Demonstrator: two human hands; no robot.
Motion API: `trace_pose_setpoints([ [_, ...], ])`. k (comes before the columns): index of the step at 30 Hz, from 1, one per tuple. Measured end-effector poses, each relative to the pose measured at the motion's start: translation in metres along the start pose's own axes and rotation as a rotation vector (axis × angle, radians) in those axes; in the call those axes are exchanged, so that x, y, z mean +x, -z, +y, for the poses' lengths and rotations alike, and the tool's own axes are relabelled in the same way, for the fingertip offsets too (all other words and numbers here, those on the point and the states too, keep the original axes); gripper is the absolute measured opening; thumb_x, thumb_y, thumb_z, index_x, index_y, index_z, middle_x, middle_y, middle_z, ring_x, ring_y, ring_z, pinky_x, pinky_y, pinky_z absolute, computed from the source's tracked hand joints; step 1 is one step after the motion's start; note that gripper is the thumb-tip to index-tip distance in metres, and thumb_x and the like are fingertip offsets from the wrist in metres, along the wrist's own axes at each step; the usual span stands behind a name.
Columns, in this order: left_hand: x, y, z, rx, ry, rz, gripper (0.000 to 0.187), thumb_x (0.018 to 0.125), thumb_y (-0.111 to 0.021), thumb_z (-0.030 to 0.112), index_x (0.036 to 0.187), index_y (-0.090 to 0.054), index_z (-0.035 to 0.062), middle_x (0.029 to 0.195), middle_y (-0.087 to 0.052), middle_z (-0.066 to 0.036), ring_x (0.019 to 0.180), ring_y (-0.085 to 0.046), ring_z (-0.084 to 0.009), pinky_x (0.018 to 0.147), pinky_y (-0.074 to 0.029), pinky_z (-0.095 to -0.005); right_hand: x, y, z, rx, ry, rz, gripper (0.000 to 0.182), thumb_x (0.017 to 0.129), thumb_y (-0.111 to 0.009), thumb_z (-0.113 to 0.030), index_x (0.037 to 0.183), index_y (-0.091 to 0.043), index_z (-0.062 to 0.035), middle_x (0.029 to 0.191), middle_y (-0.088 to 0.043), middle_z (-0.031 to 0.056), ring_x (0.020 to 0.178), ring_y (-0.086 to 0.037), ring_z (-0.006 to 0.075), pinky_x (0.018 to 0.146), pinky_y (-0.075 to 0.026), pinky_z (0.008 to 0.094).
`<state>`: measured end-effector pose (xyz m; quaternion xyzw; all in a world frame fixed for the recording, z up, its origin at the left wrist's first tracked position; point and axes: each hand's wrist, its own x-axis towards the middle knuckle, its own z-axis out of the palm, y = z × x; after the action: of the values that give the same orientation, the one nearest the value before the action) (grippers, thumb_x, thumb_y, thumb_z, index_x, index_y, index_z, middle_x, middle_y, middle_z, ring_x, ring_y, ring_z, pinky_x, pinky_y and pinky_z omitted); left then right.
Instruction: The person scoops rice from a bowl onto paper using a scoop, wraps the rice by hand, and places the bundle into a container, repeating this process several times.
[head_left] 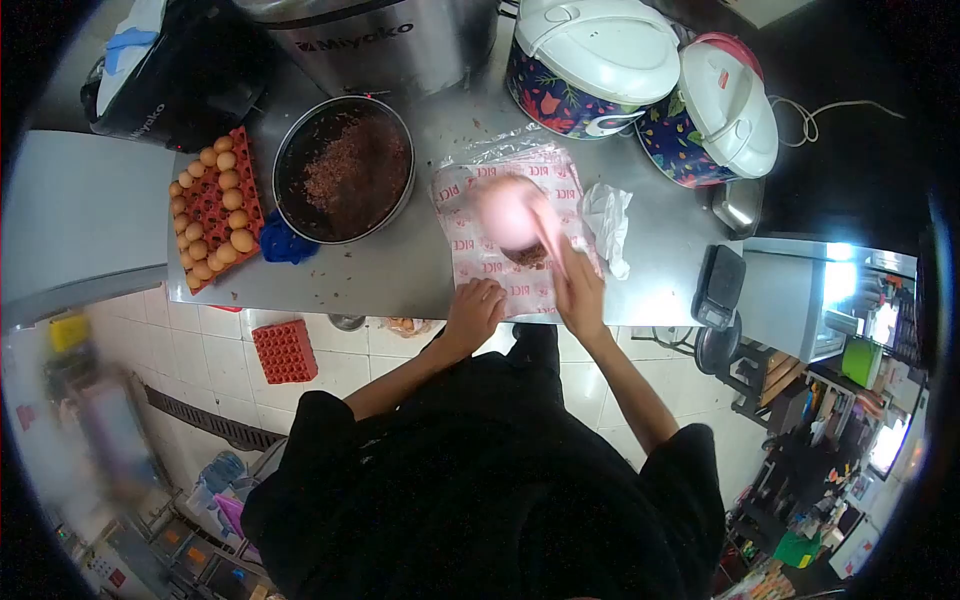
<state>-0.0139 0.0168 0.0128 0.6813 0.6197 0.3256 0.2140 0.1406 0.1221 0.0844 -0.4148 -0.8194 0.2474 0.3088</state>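
A pink round-bowled scoop (pixel 512 218), blurred by motion, is tilted over a stack of printed wrapping paper (pixel 465 262). My right hand (pixel 582 292) is closed around its handle at the right side of the paper. Below the scoop's bowl, a small heap of brown food (pixel 527 256) shows on the top sheet, partly covered. At the paper's lower left edge is my left hand (pixel 474 316), its fingers curled on the sheet; the thumb's grip is hard to see. Left of the paper stands a round dark pan (pixel 290 180) with brown, rice-like grains (pixel 345 175) in it.
A red tray of eggs (pixel 215 195) and a blue plastic bag (pixel 285 240) lie left of the pan. Large cookers (pixel 360 45) stand behind. Two patterned containers (pixel 590 85) are at the back right. Crumpled white paper (pixel 606 228) and a black scale (pixel 718 285) are on the right.
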Motion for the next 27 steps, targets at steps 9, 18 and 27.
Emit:
trace_pose_setpoints([
  [9,0.082,0.008,-0.043,0.196,0.001,0.312,0.037,0.075,-0.052,0.008,0.112,-0.052,0.0099,0.114,-0.045,-0.015,0.110,-0.038,-0.0307,0.094,-0.026,-0.0416,0.161,-0.129,-0.082,0.126,0.186,0.025,0.028,0.077,-0.055,-0.016,0.102,-0.054,-0.0025,0.091,-0.057,0.0176,0.077,-0.056,0.0364,0.066,-0.046,0.0393],
  [18,0.178,0.008,-0.109,0.594,0.046,0.196,0.028,0.077,-0.048,0.009,0.104,-0.054,0.0076,0.121,-0.039,-0.013,0.118,-0.031,-0.0309,0.096,-0.022,-0.0499,0.025,-0.037,0.111,-0.380,-0.443,0.248,0.024,0.076,-0.052,-0.010,0.097,-0.053,0.0000,0.104,-0.053,0.0204,0.093,-0.052,0.0326,0.080,-0.042,0.0416],
  [27,0.195,-0.021,-0.074,0.283,-0.121,-0.094,0.026,0.074,-0.055,0.010,0.099,-0.055,0.0039,0.106,-0.048,-0.009,0.098,-0.045,-0.0258,0.084,-0.034,-0.0437,0.082,-0.045,0.121,-0.382,-0.370,0.046,0.021,0.074,-0.055,-0.015,0.094,-0.056,-0.0110,0.090,-0.054,0.0072,0.088,-0.050,0.0255,0.074,-0.038,0.0386],
])
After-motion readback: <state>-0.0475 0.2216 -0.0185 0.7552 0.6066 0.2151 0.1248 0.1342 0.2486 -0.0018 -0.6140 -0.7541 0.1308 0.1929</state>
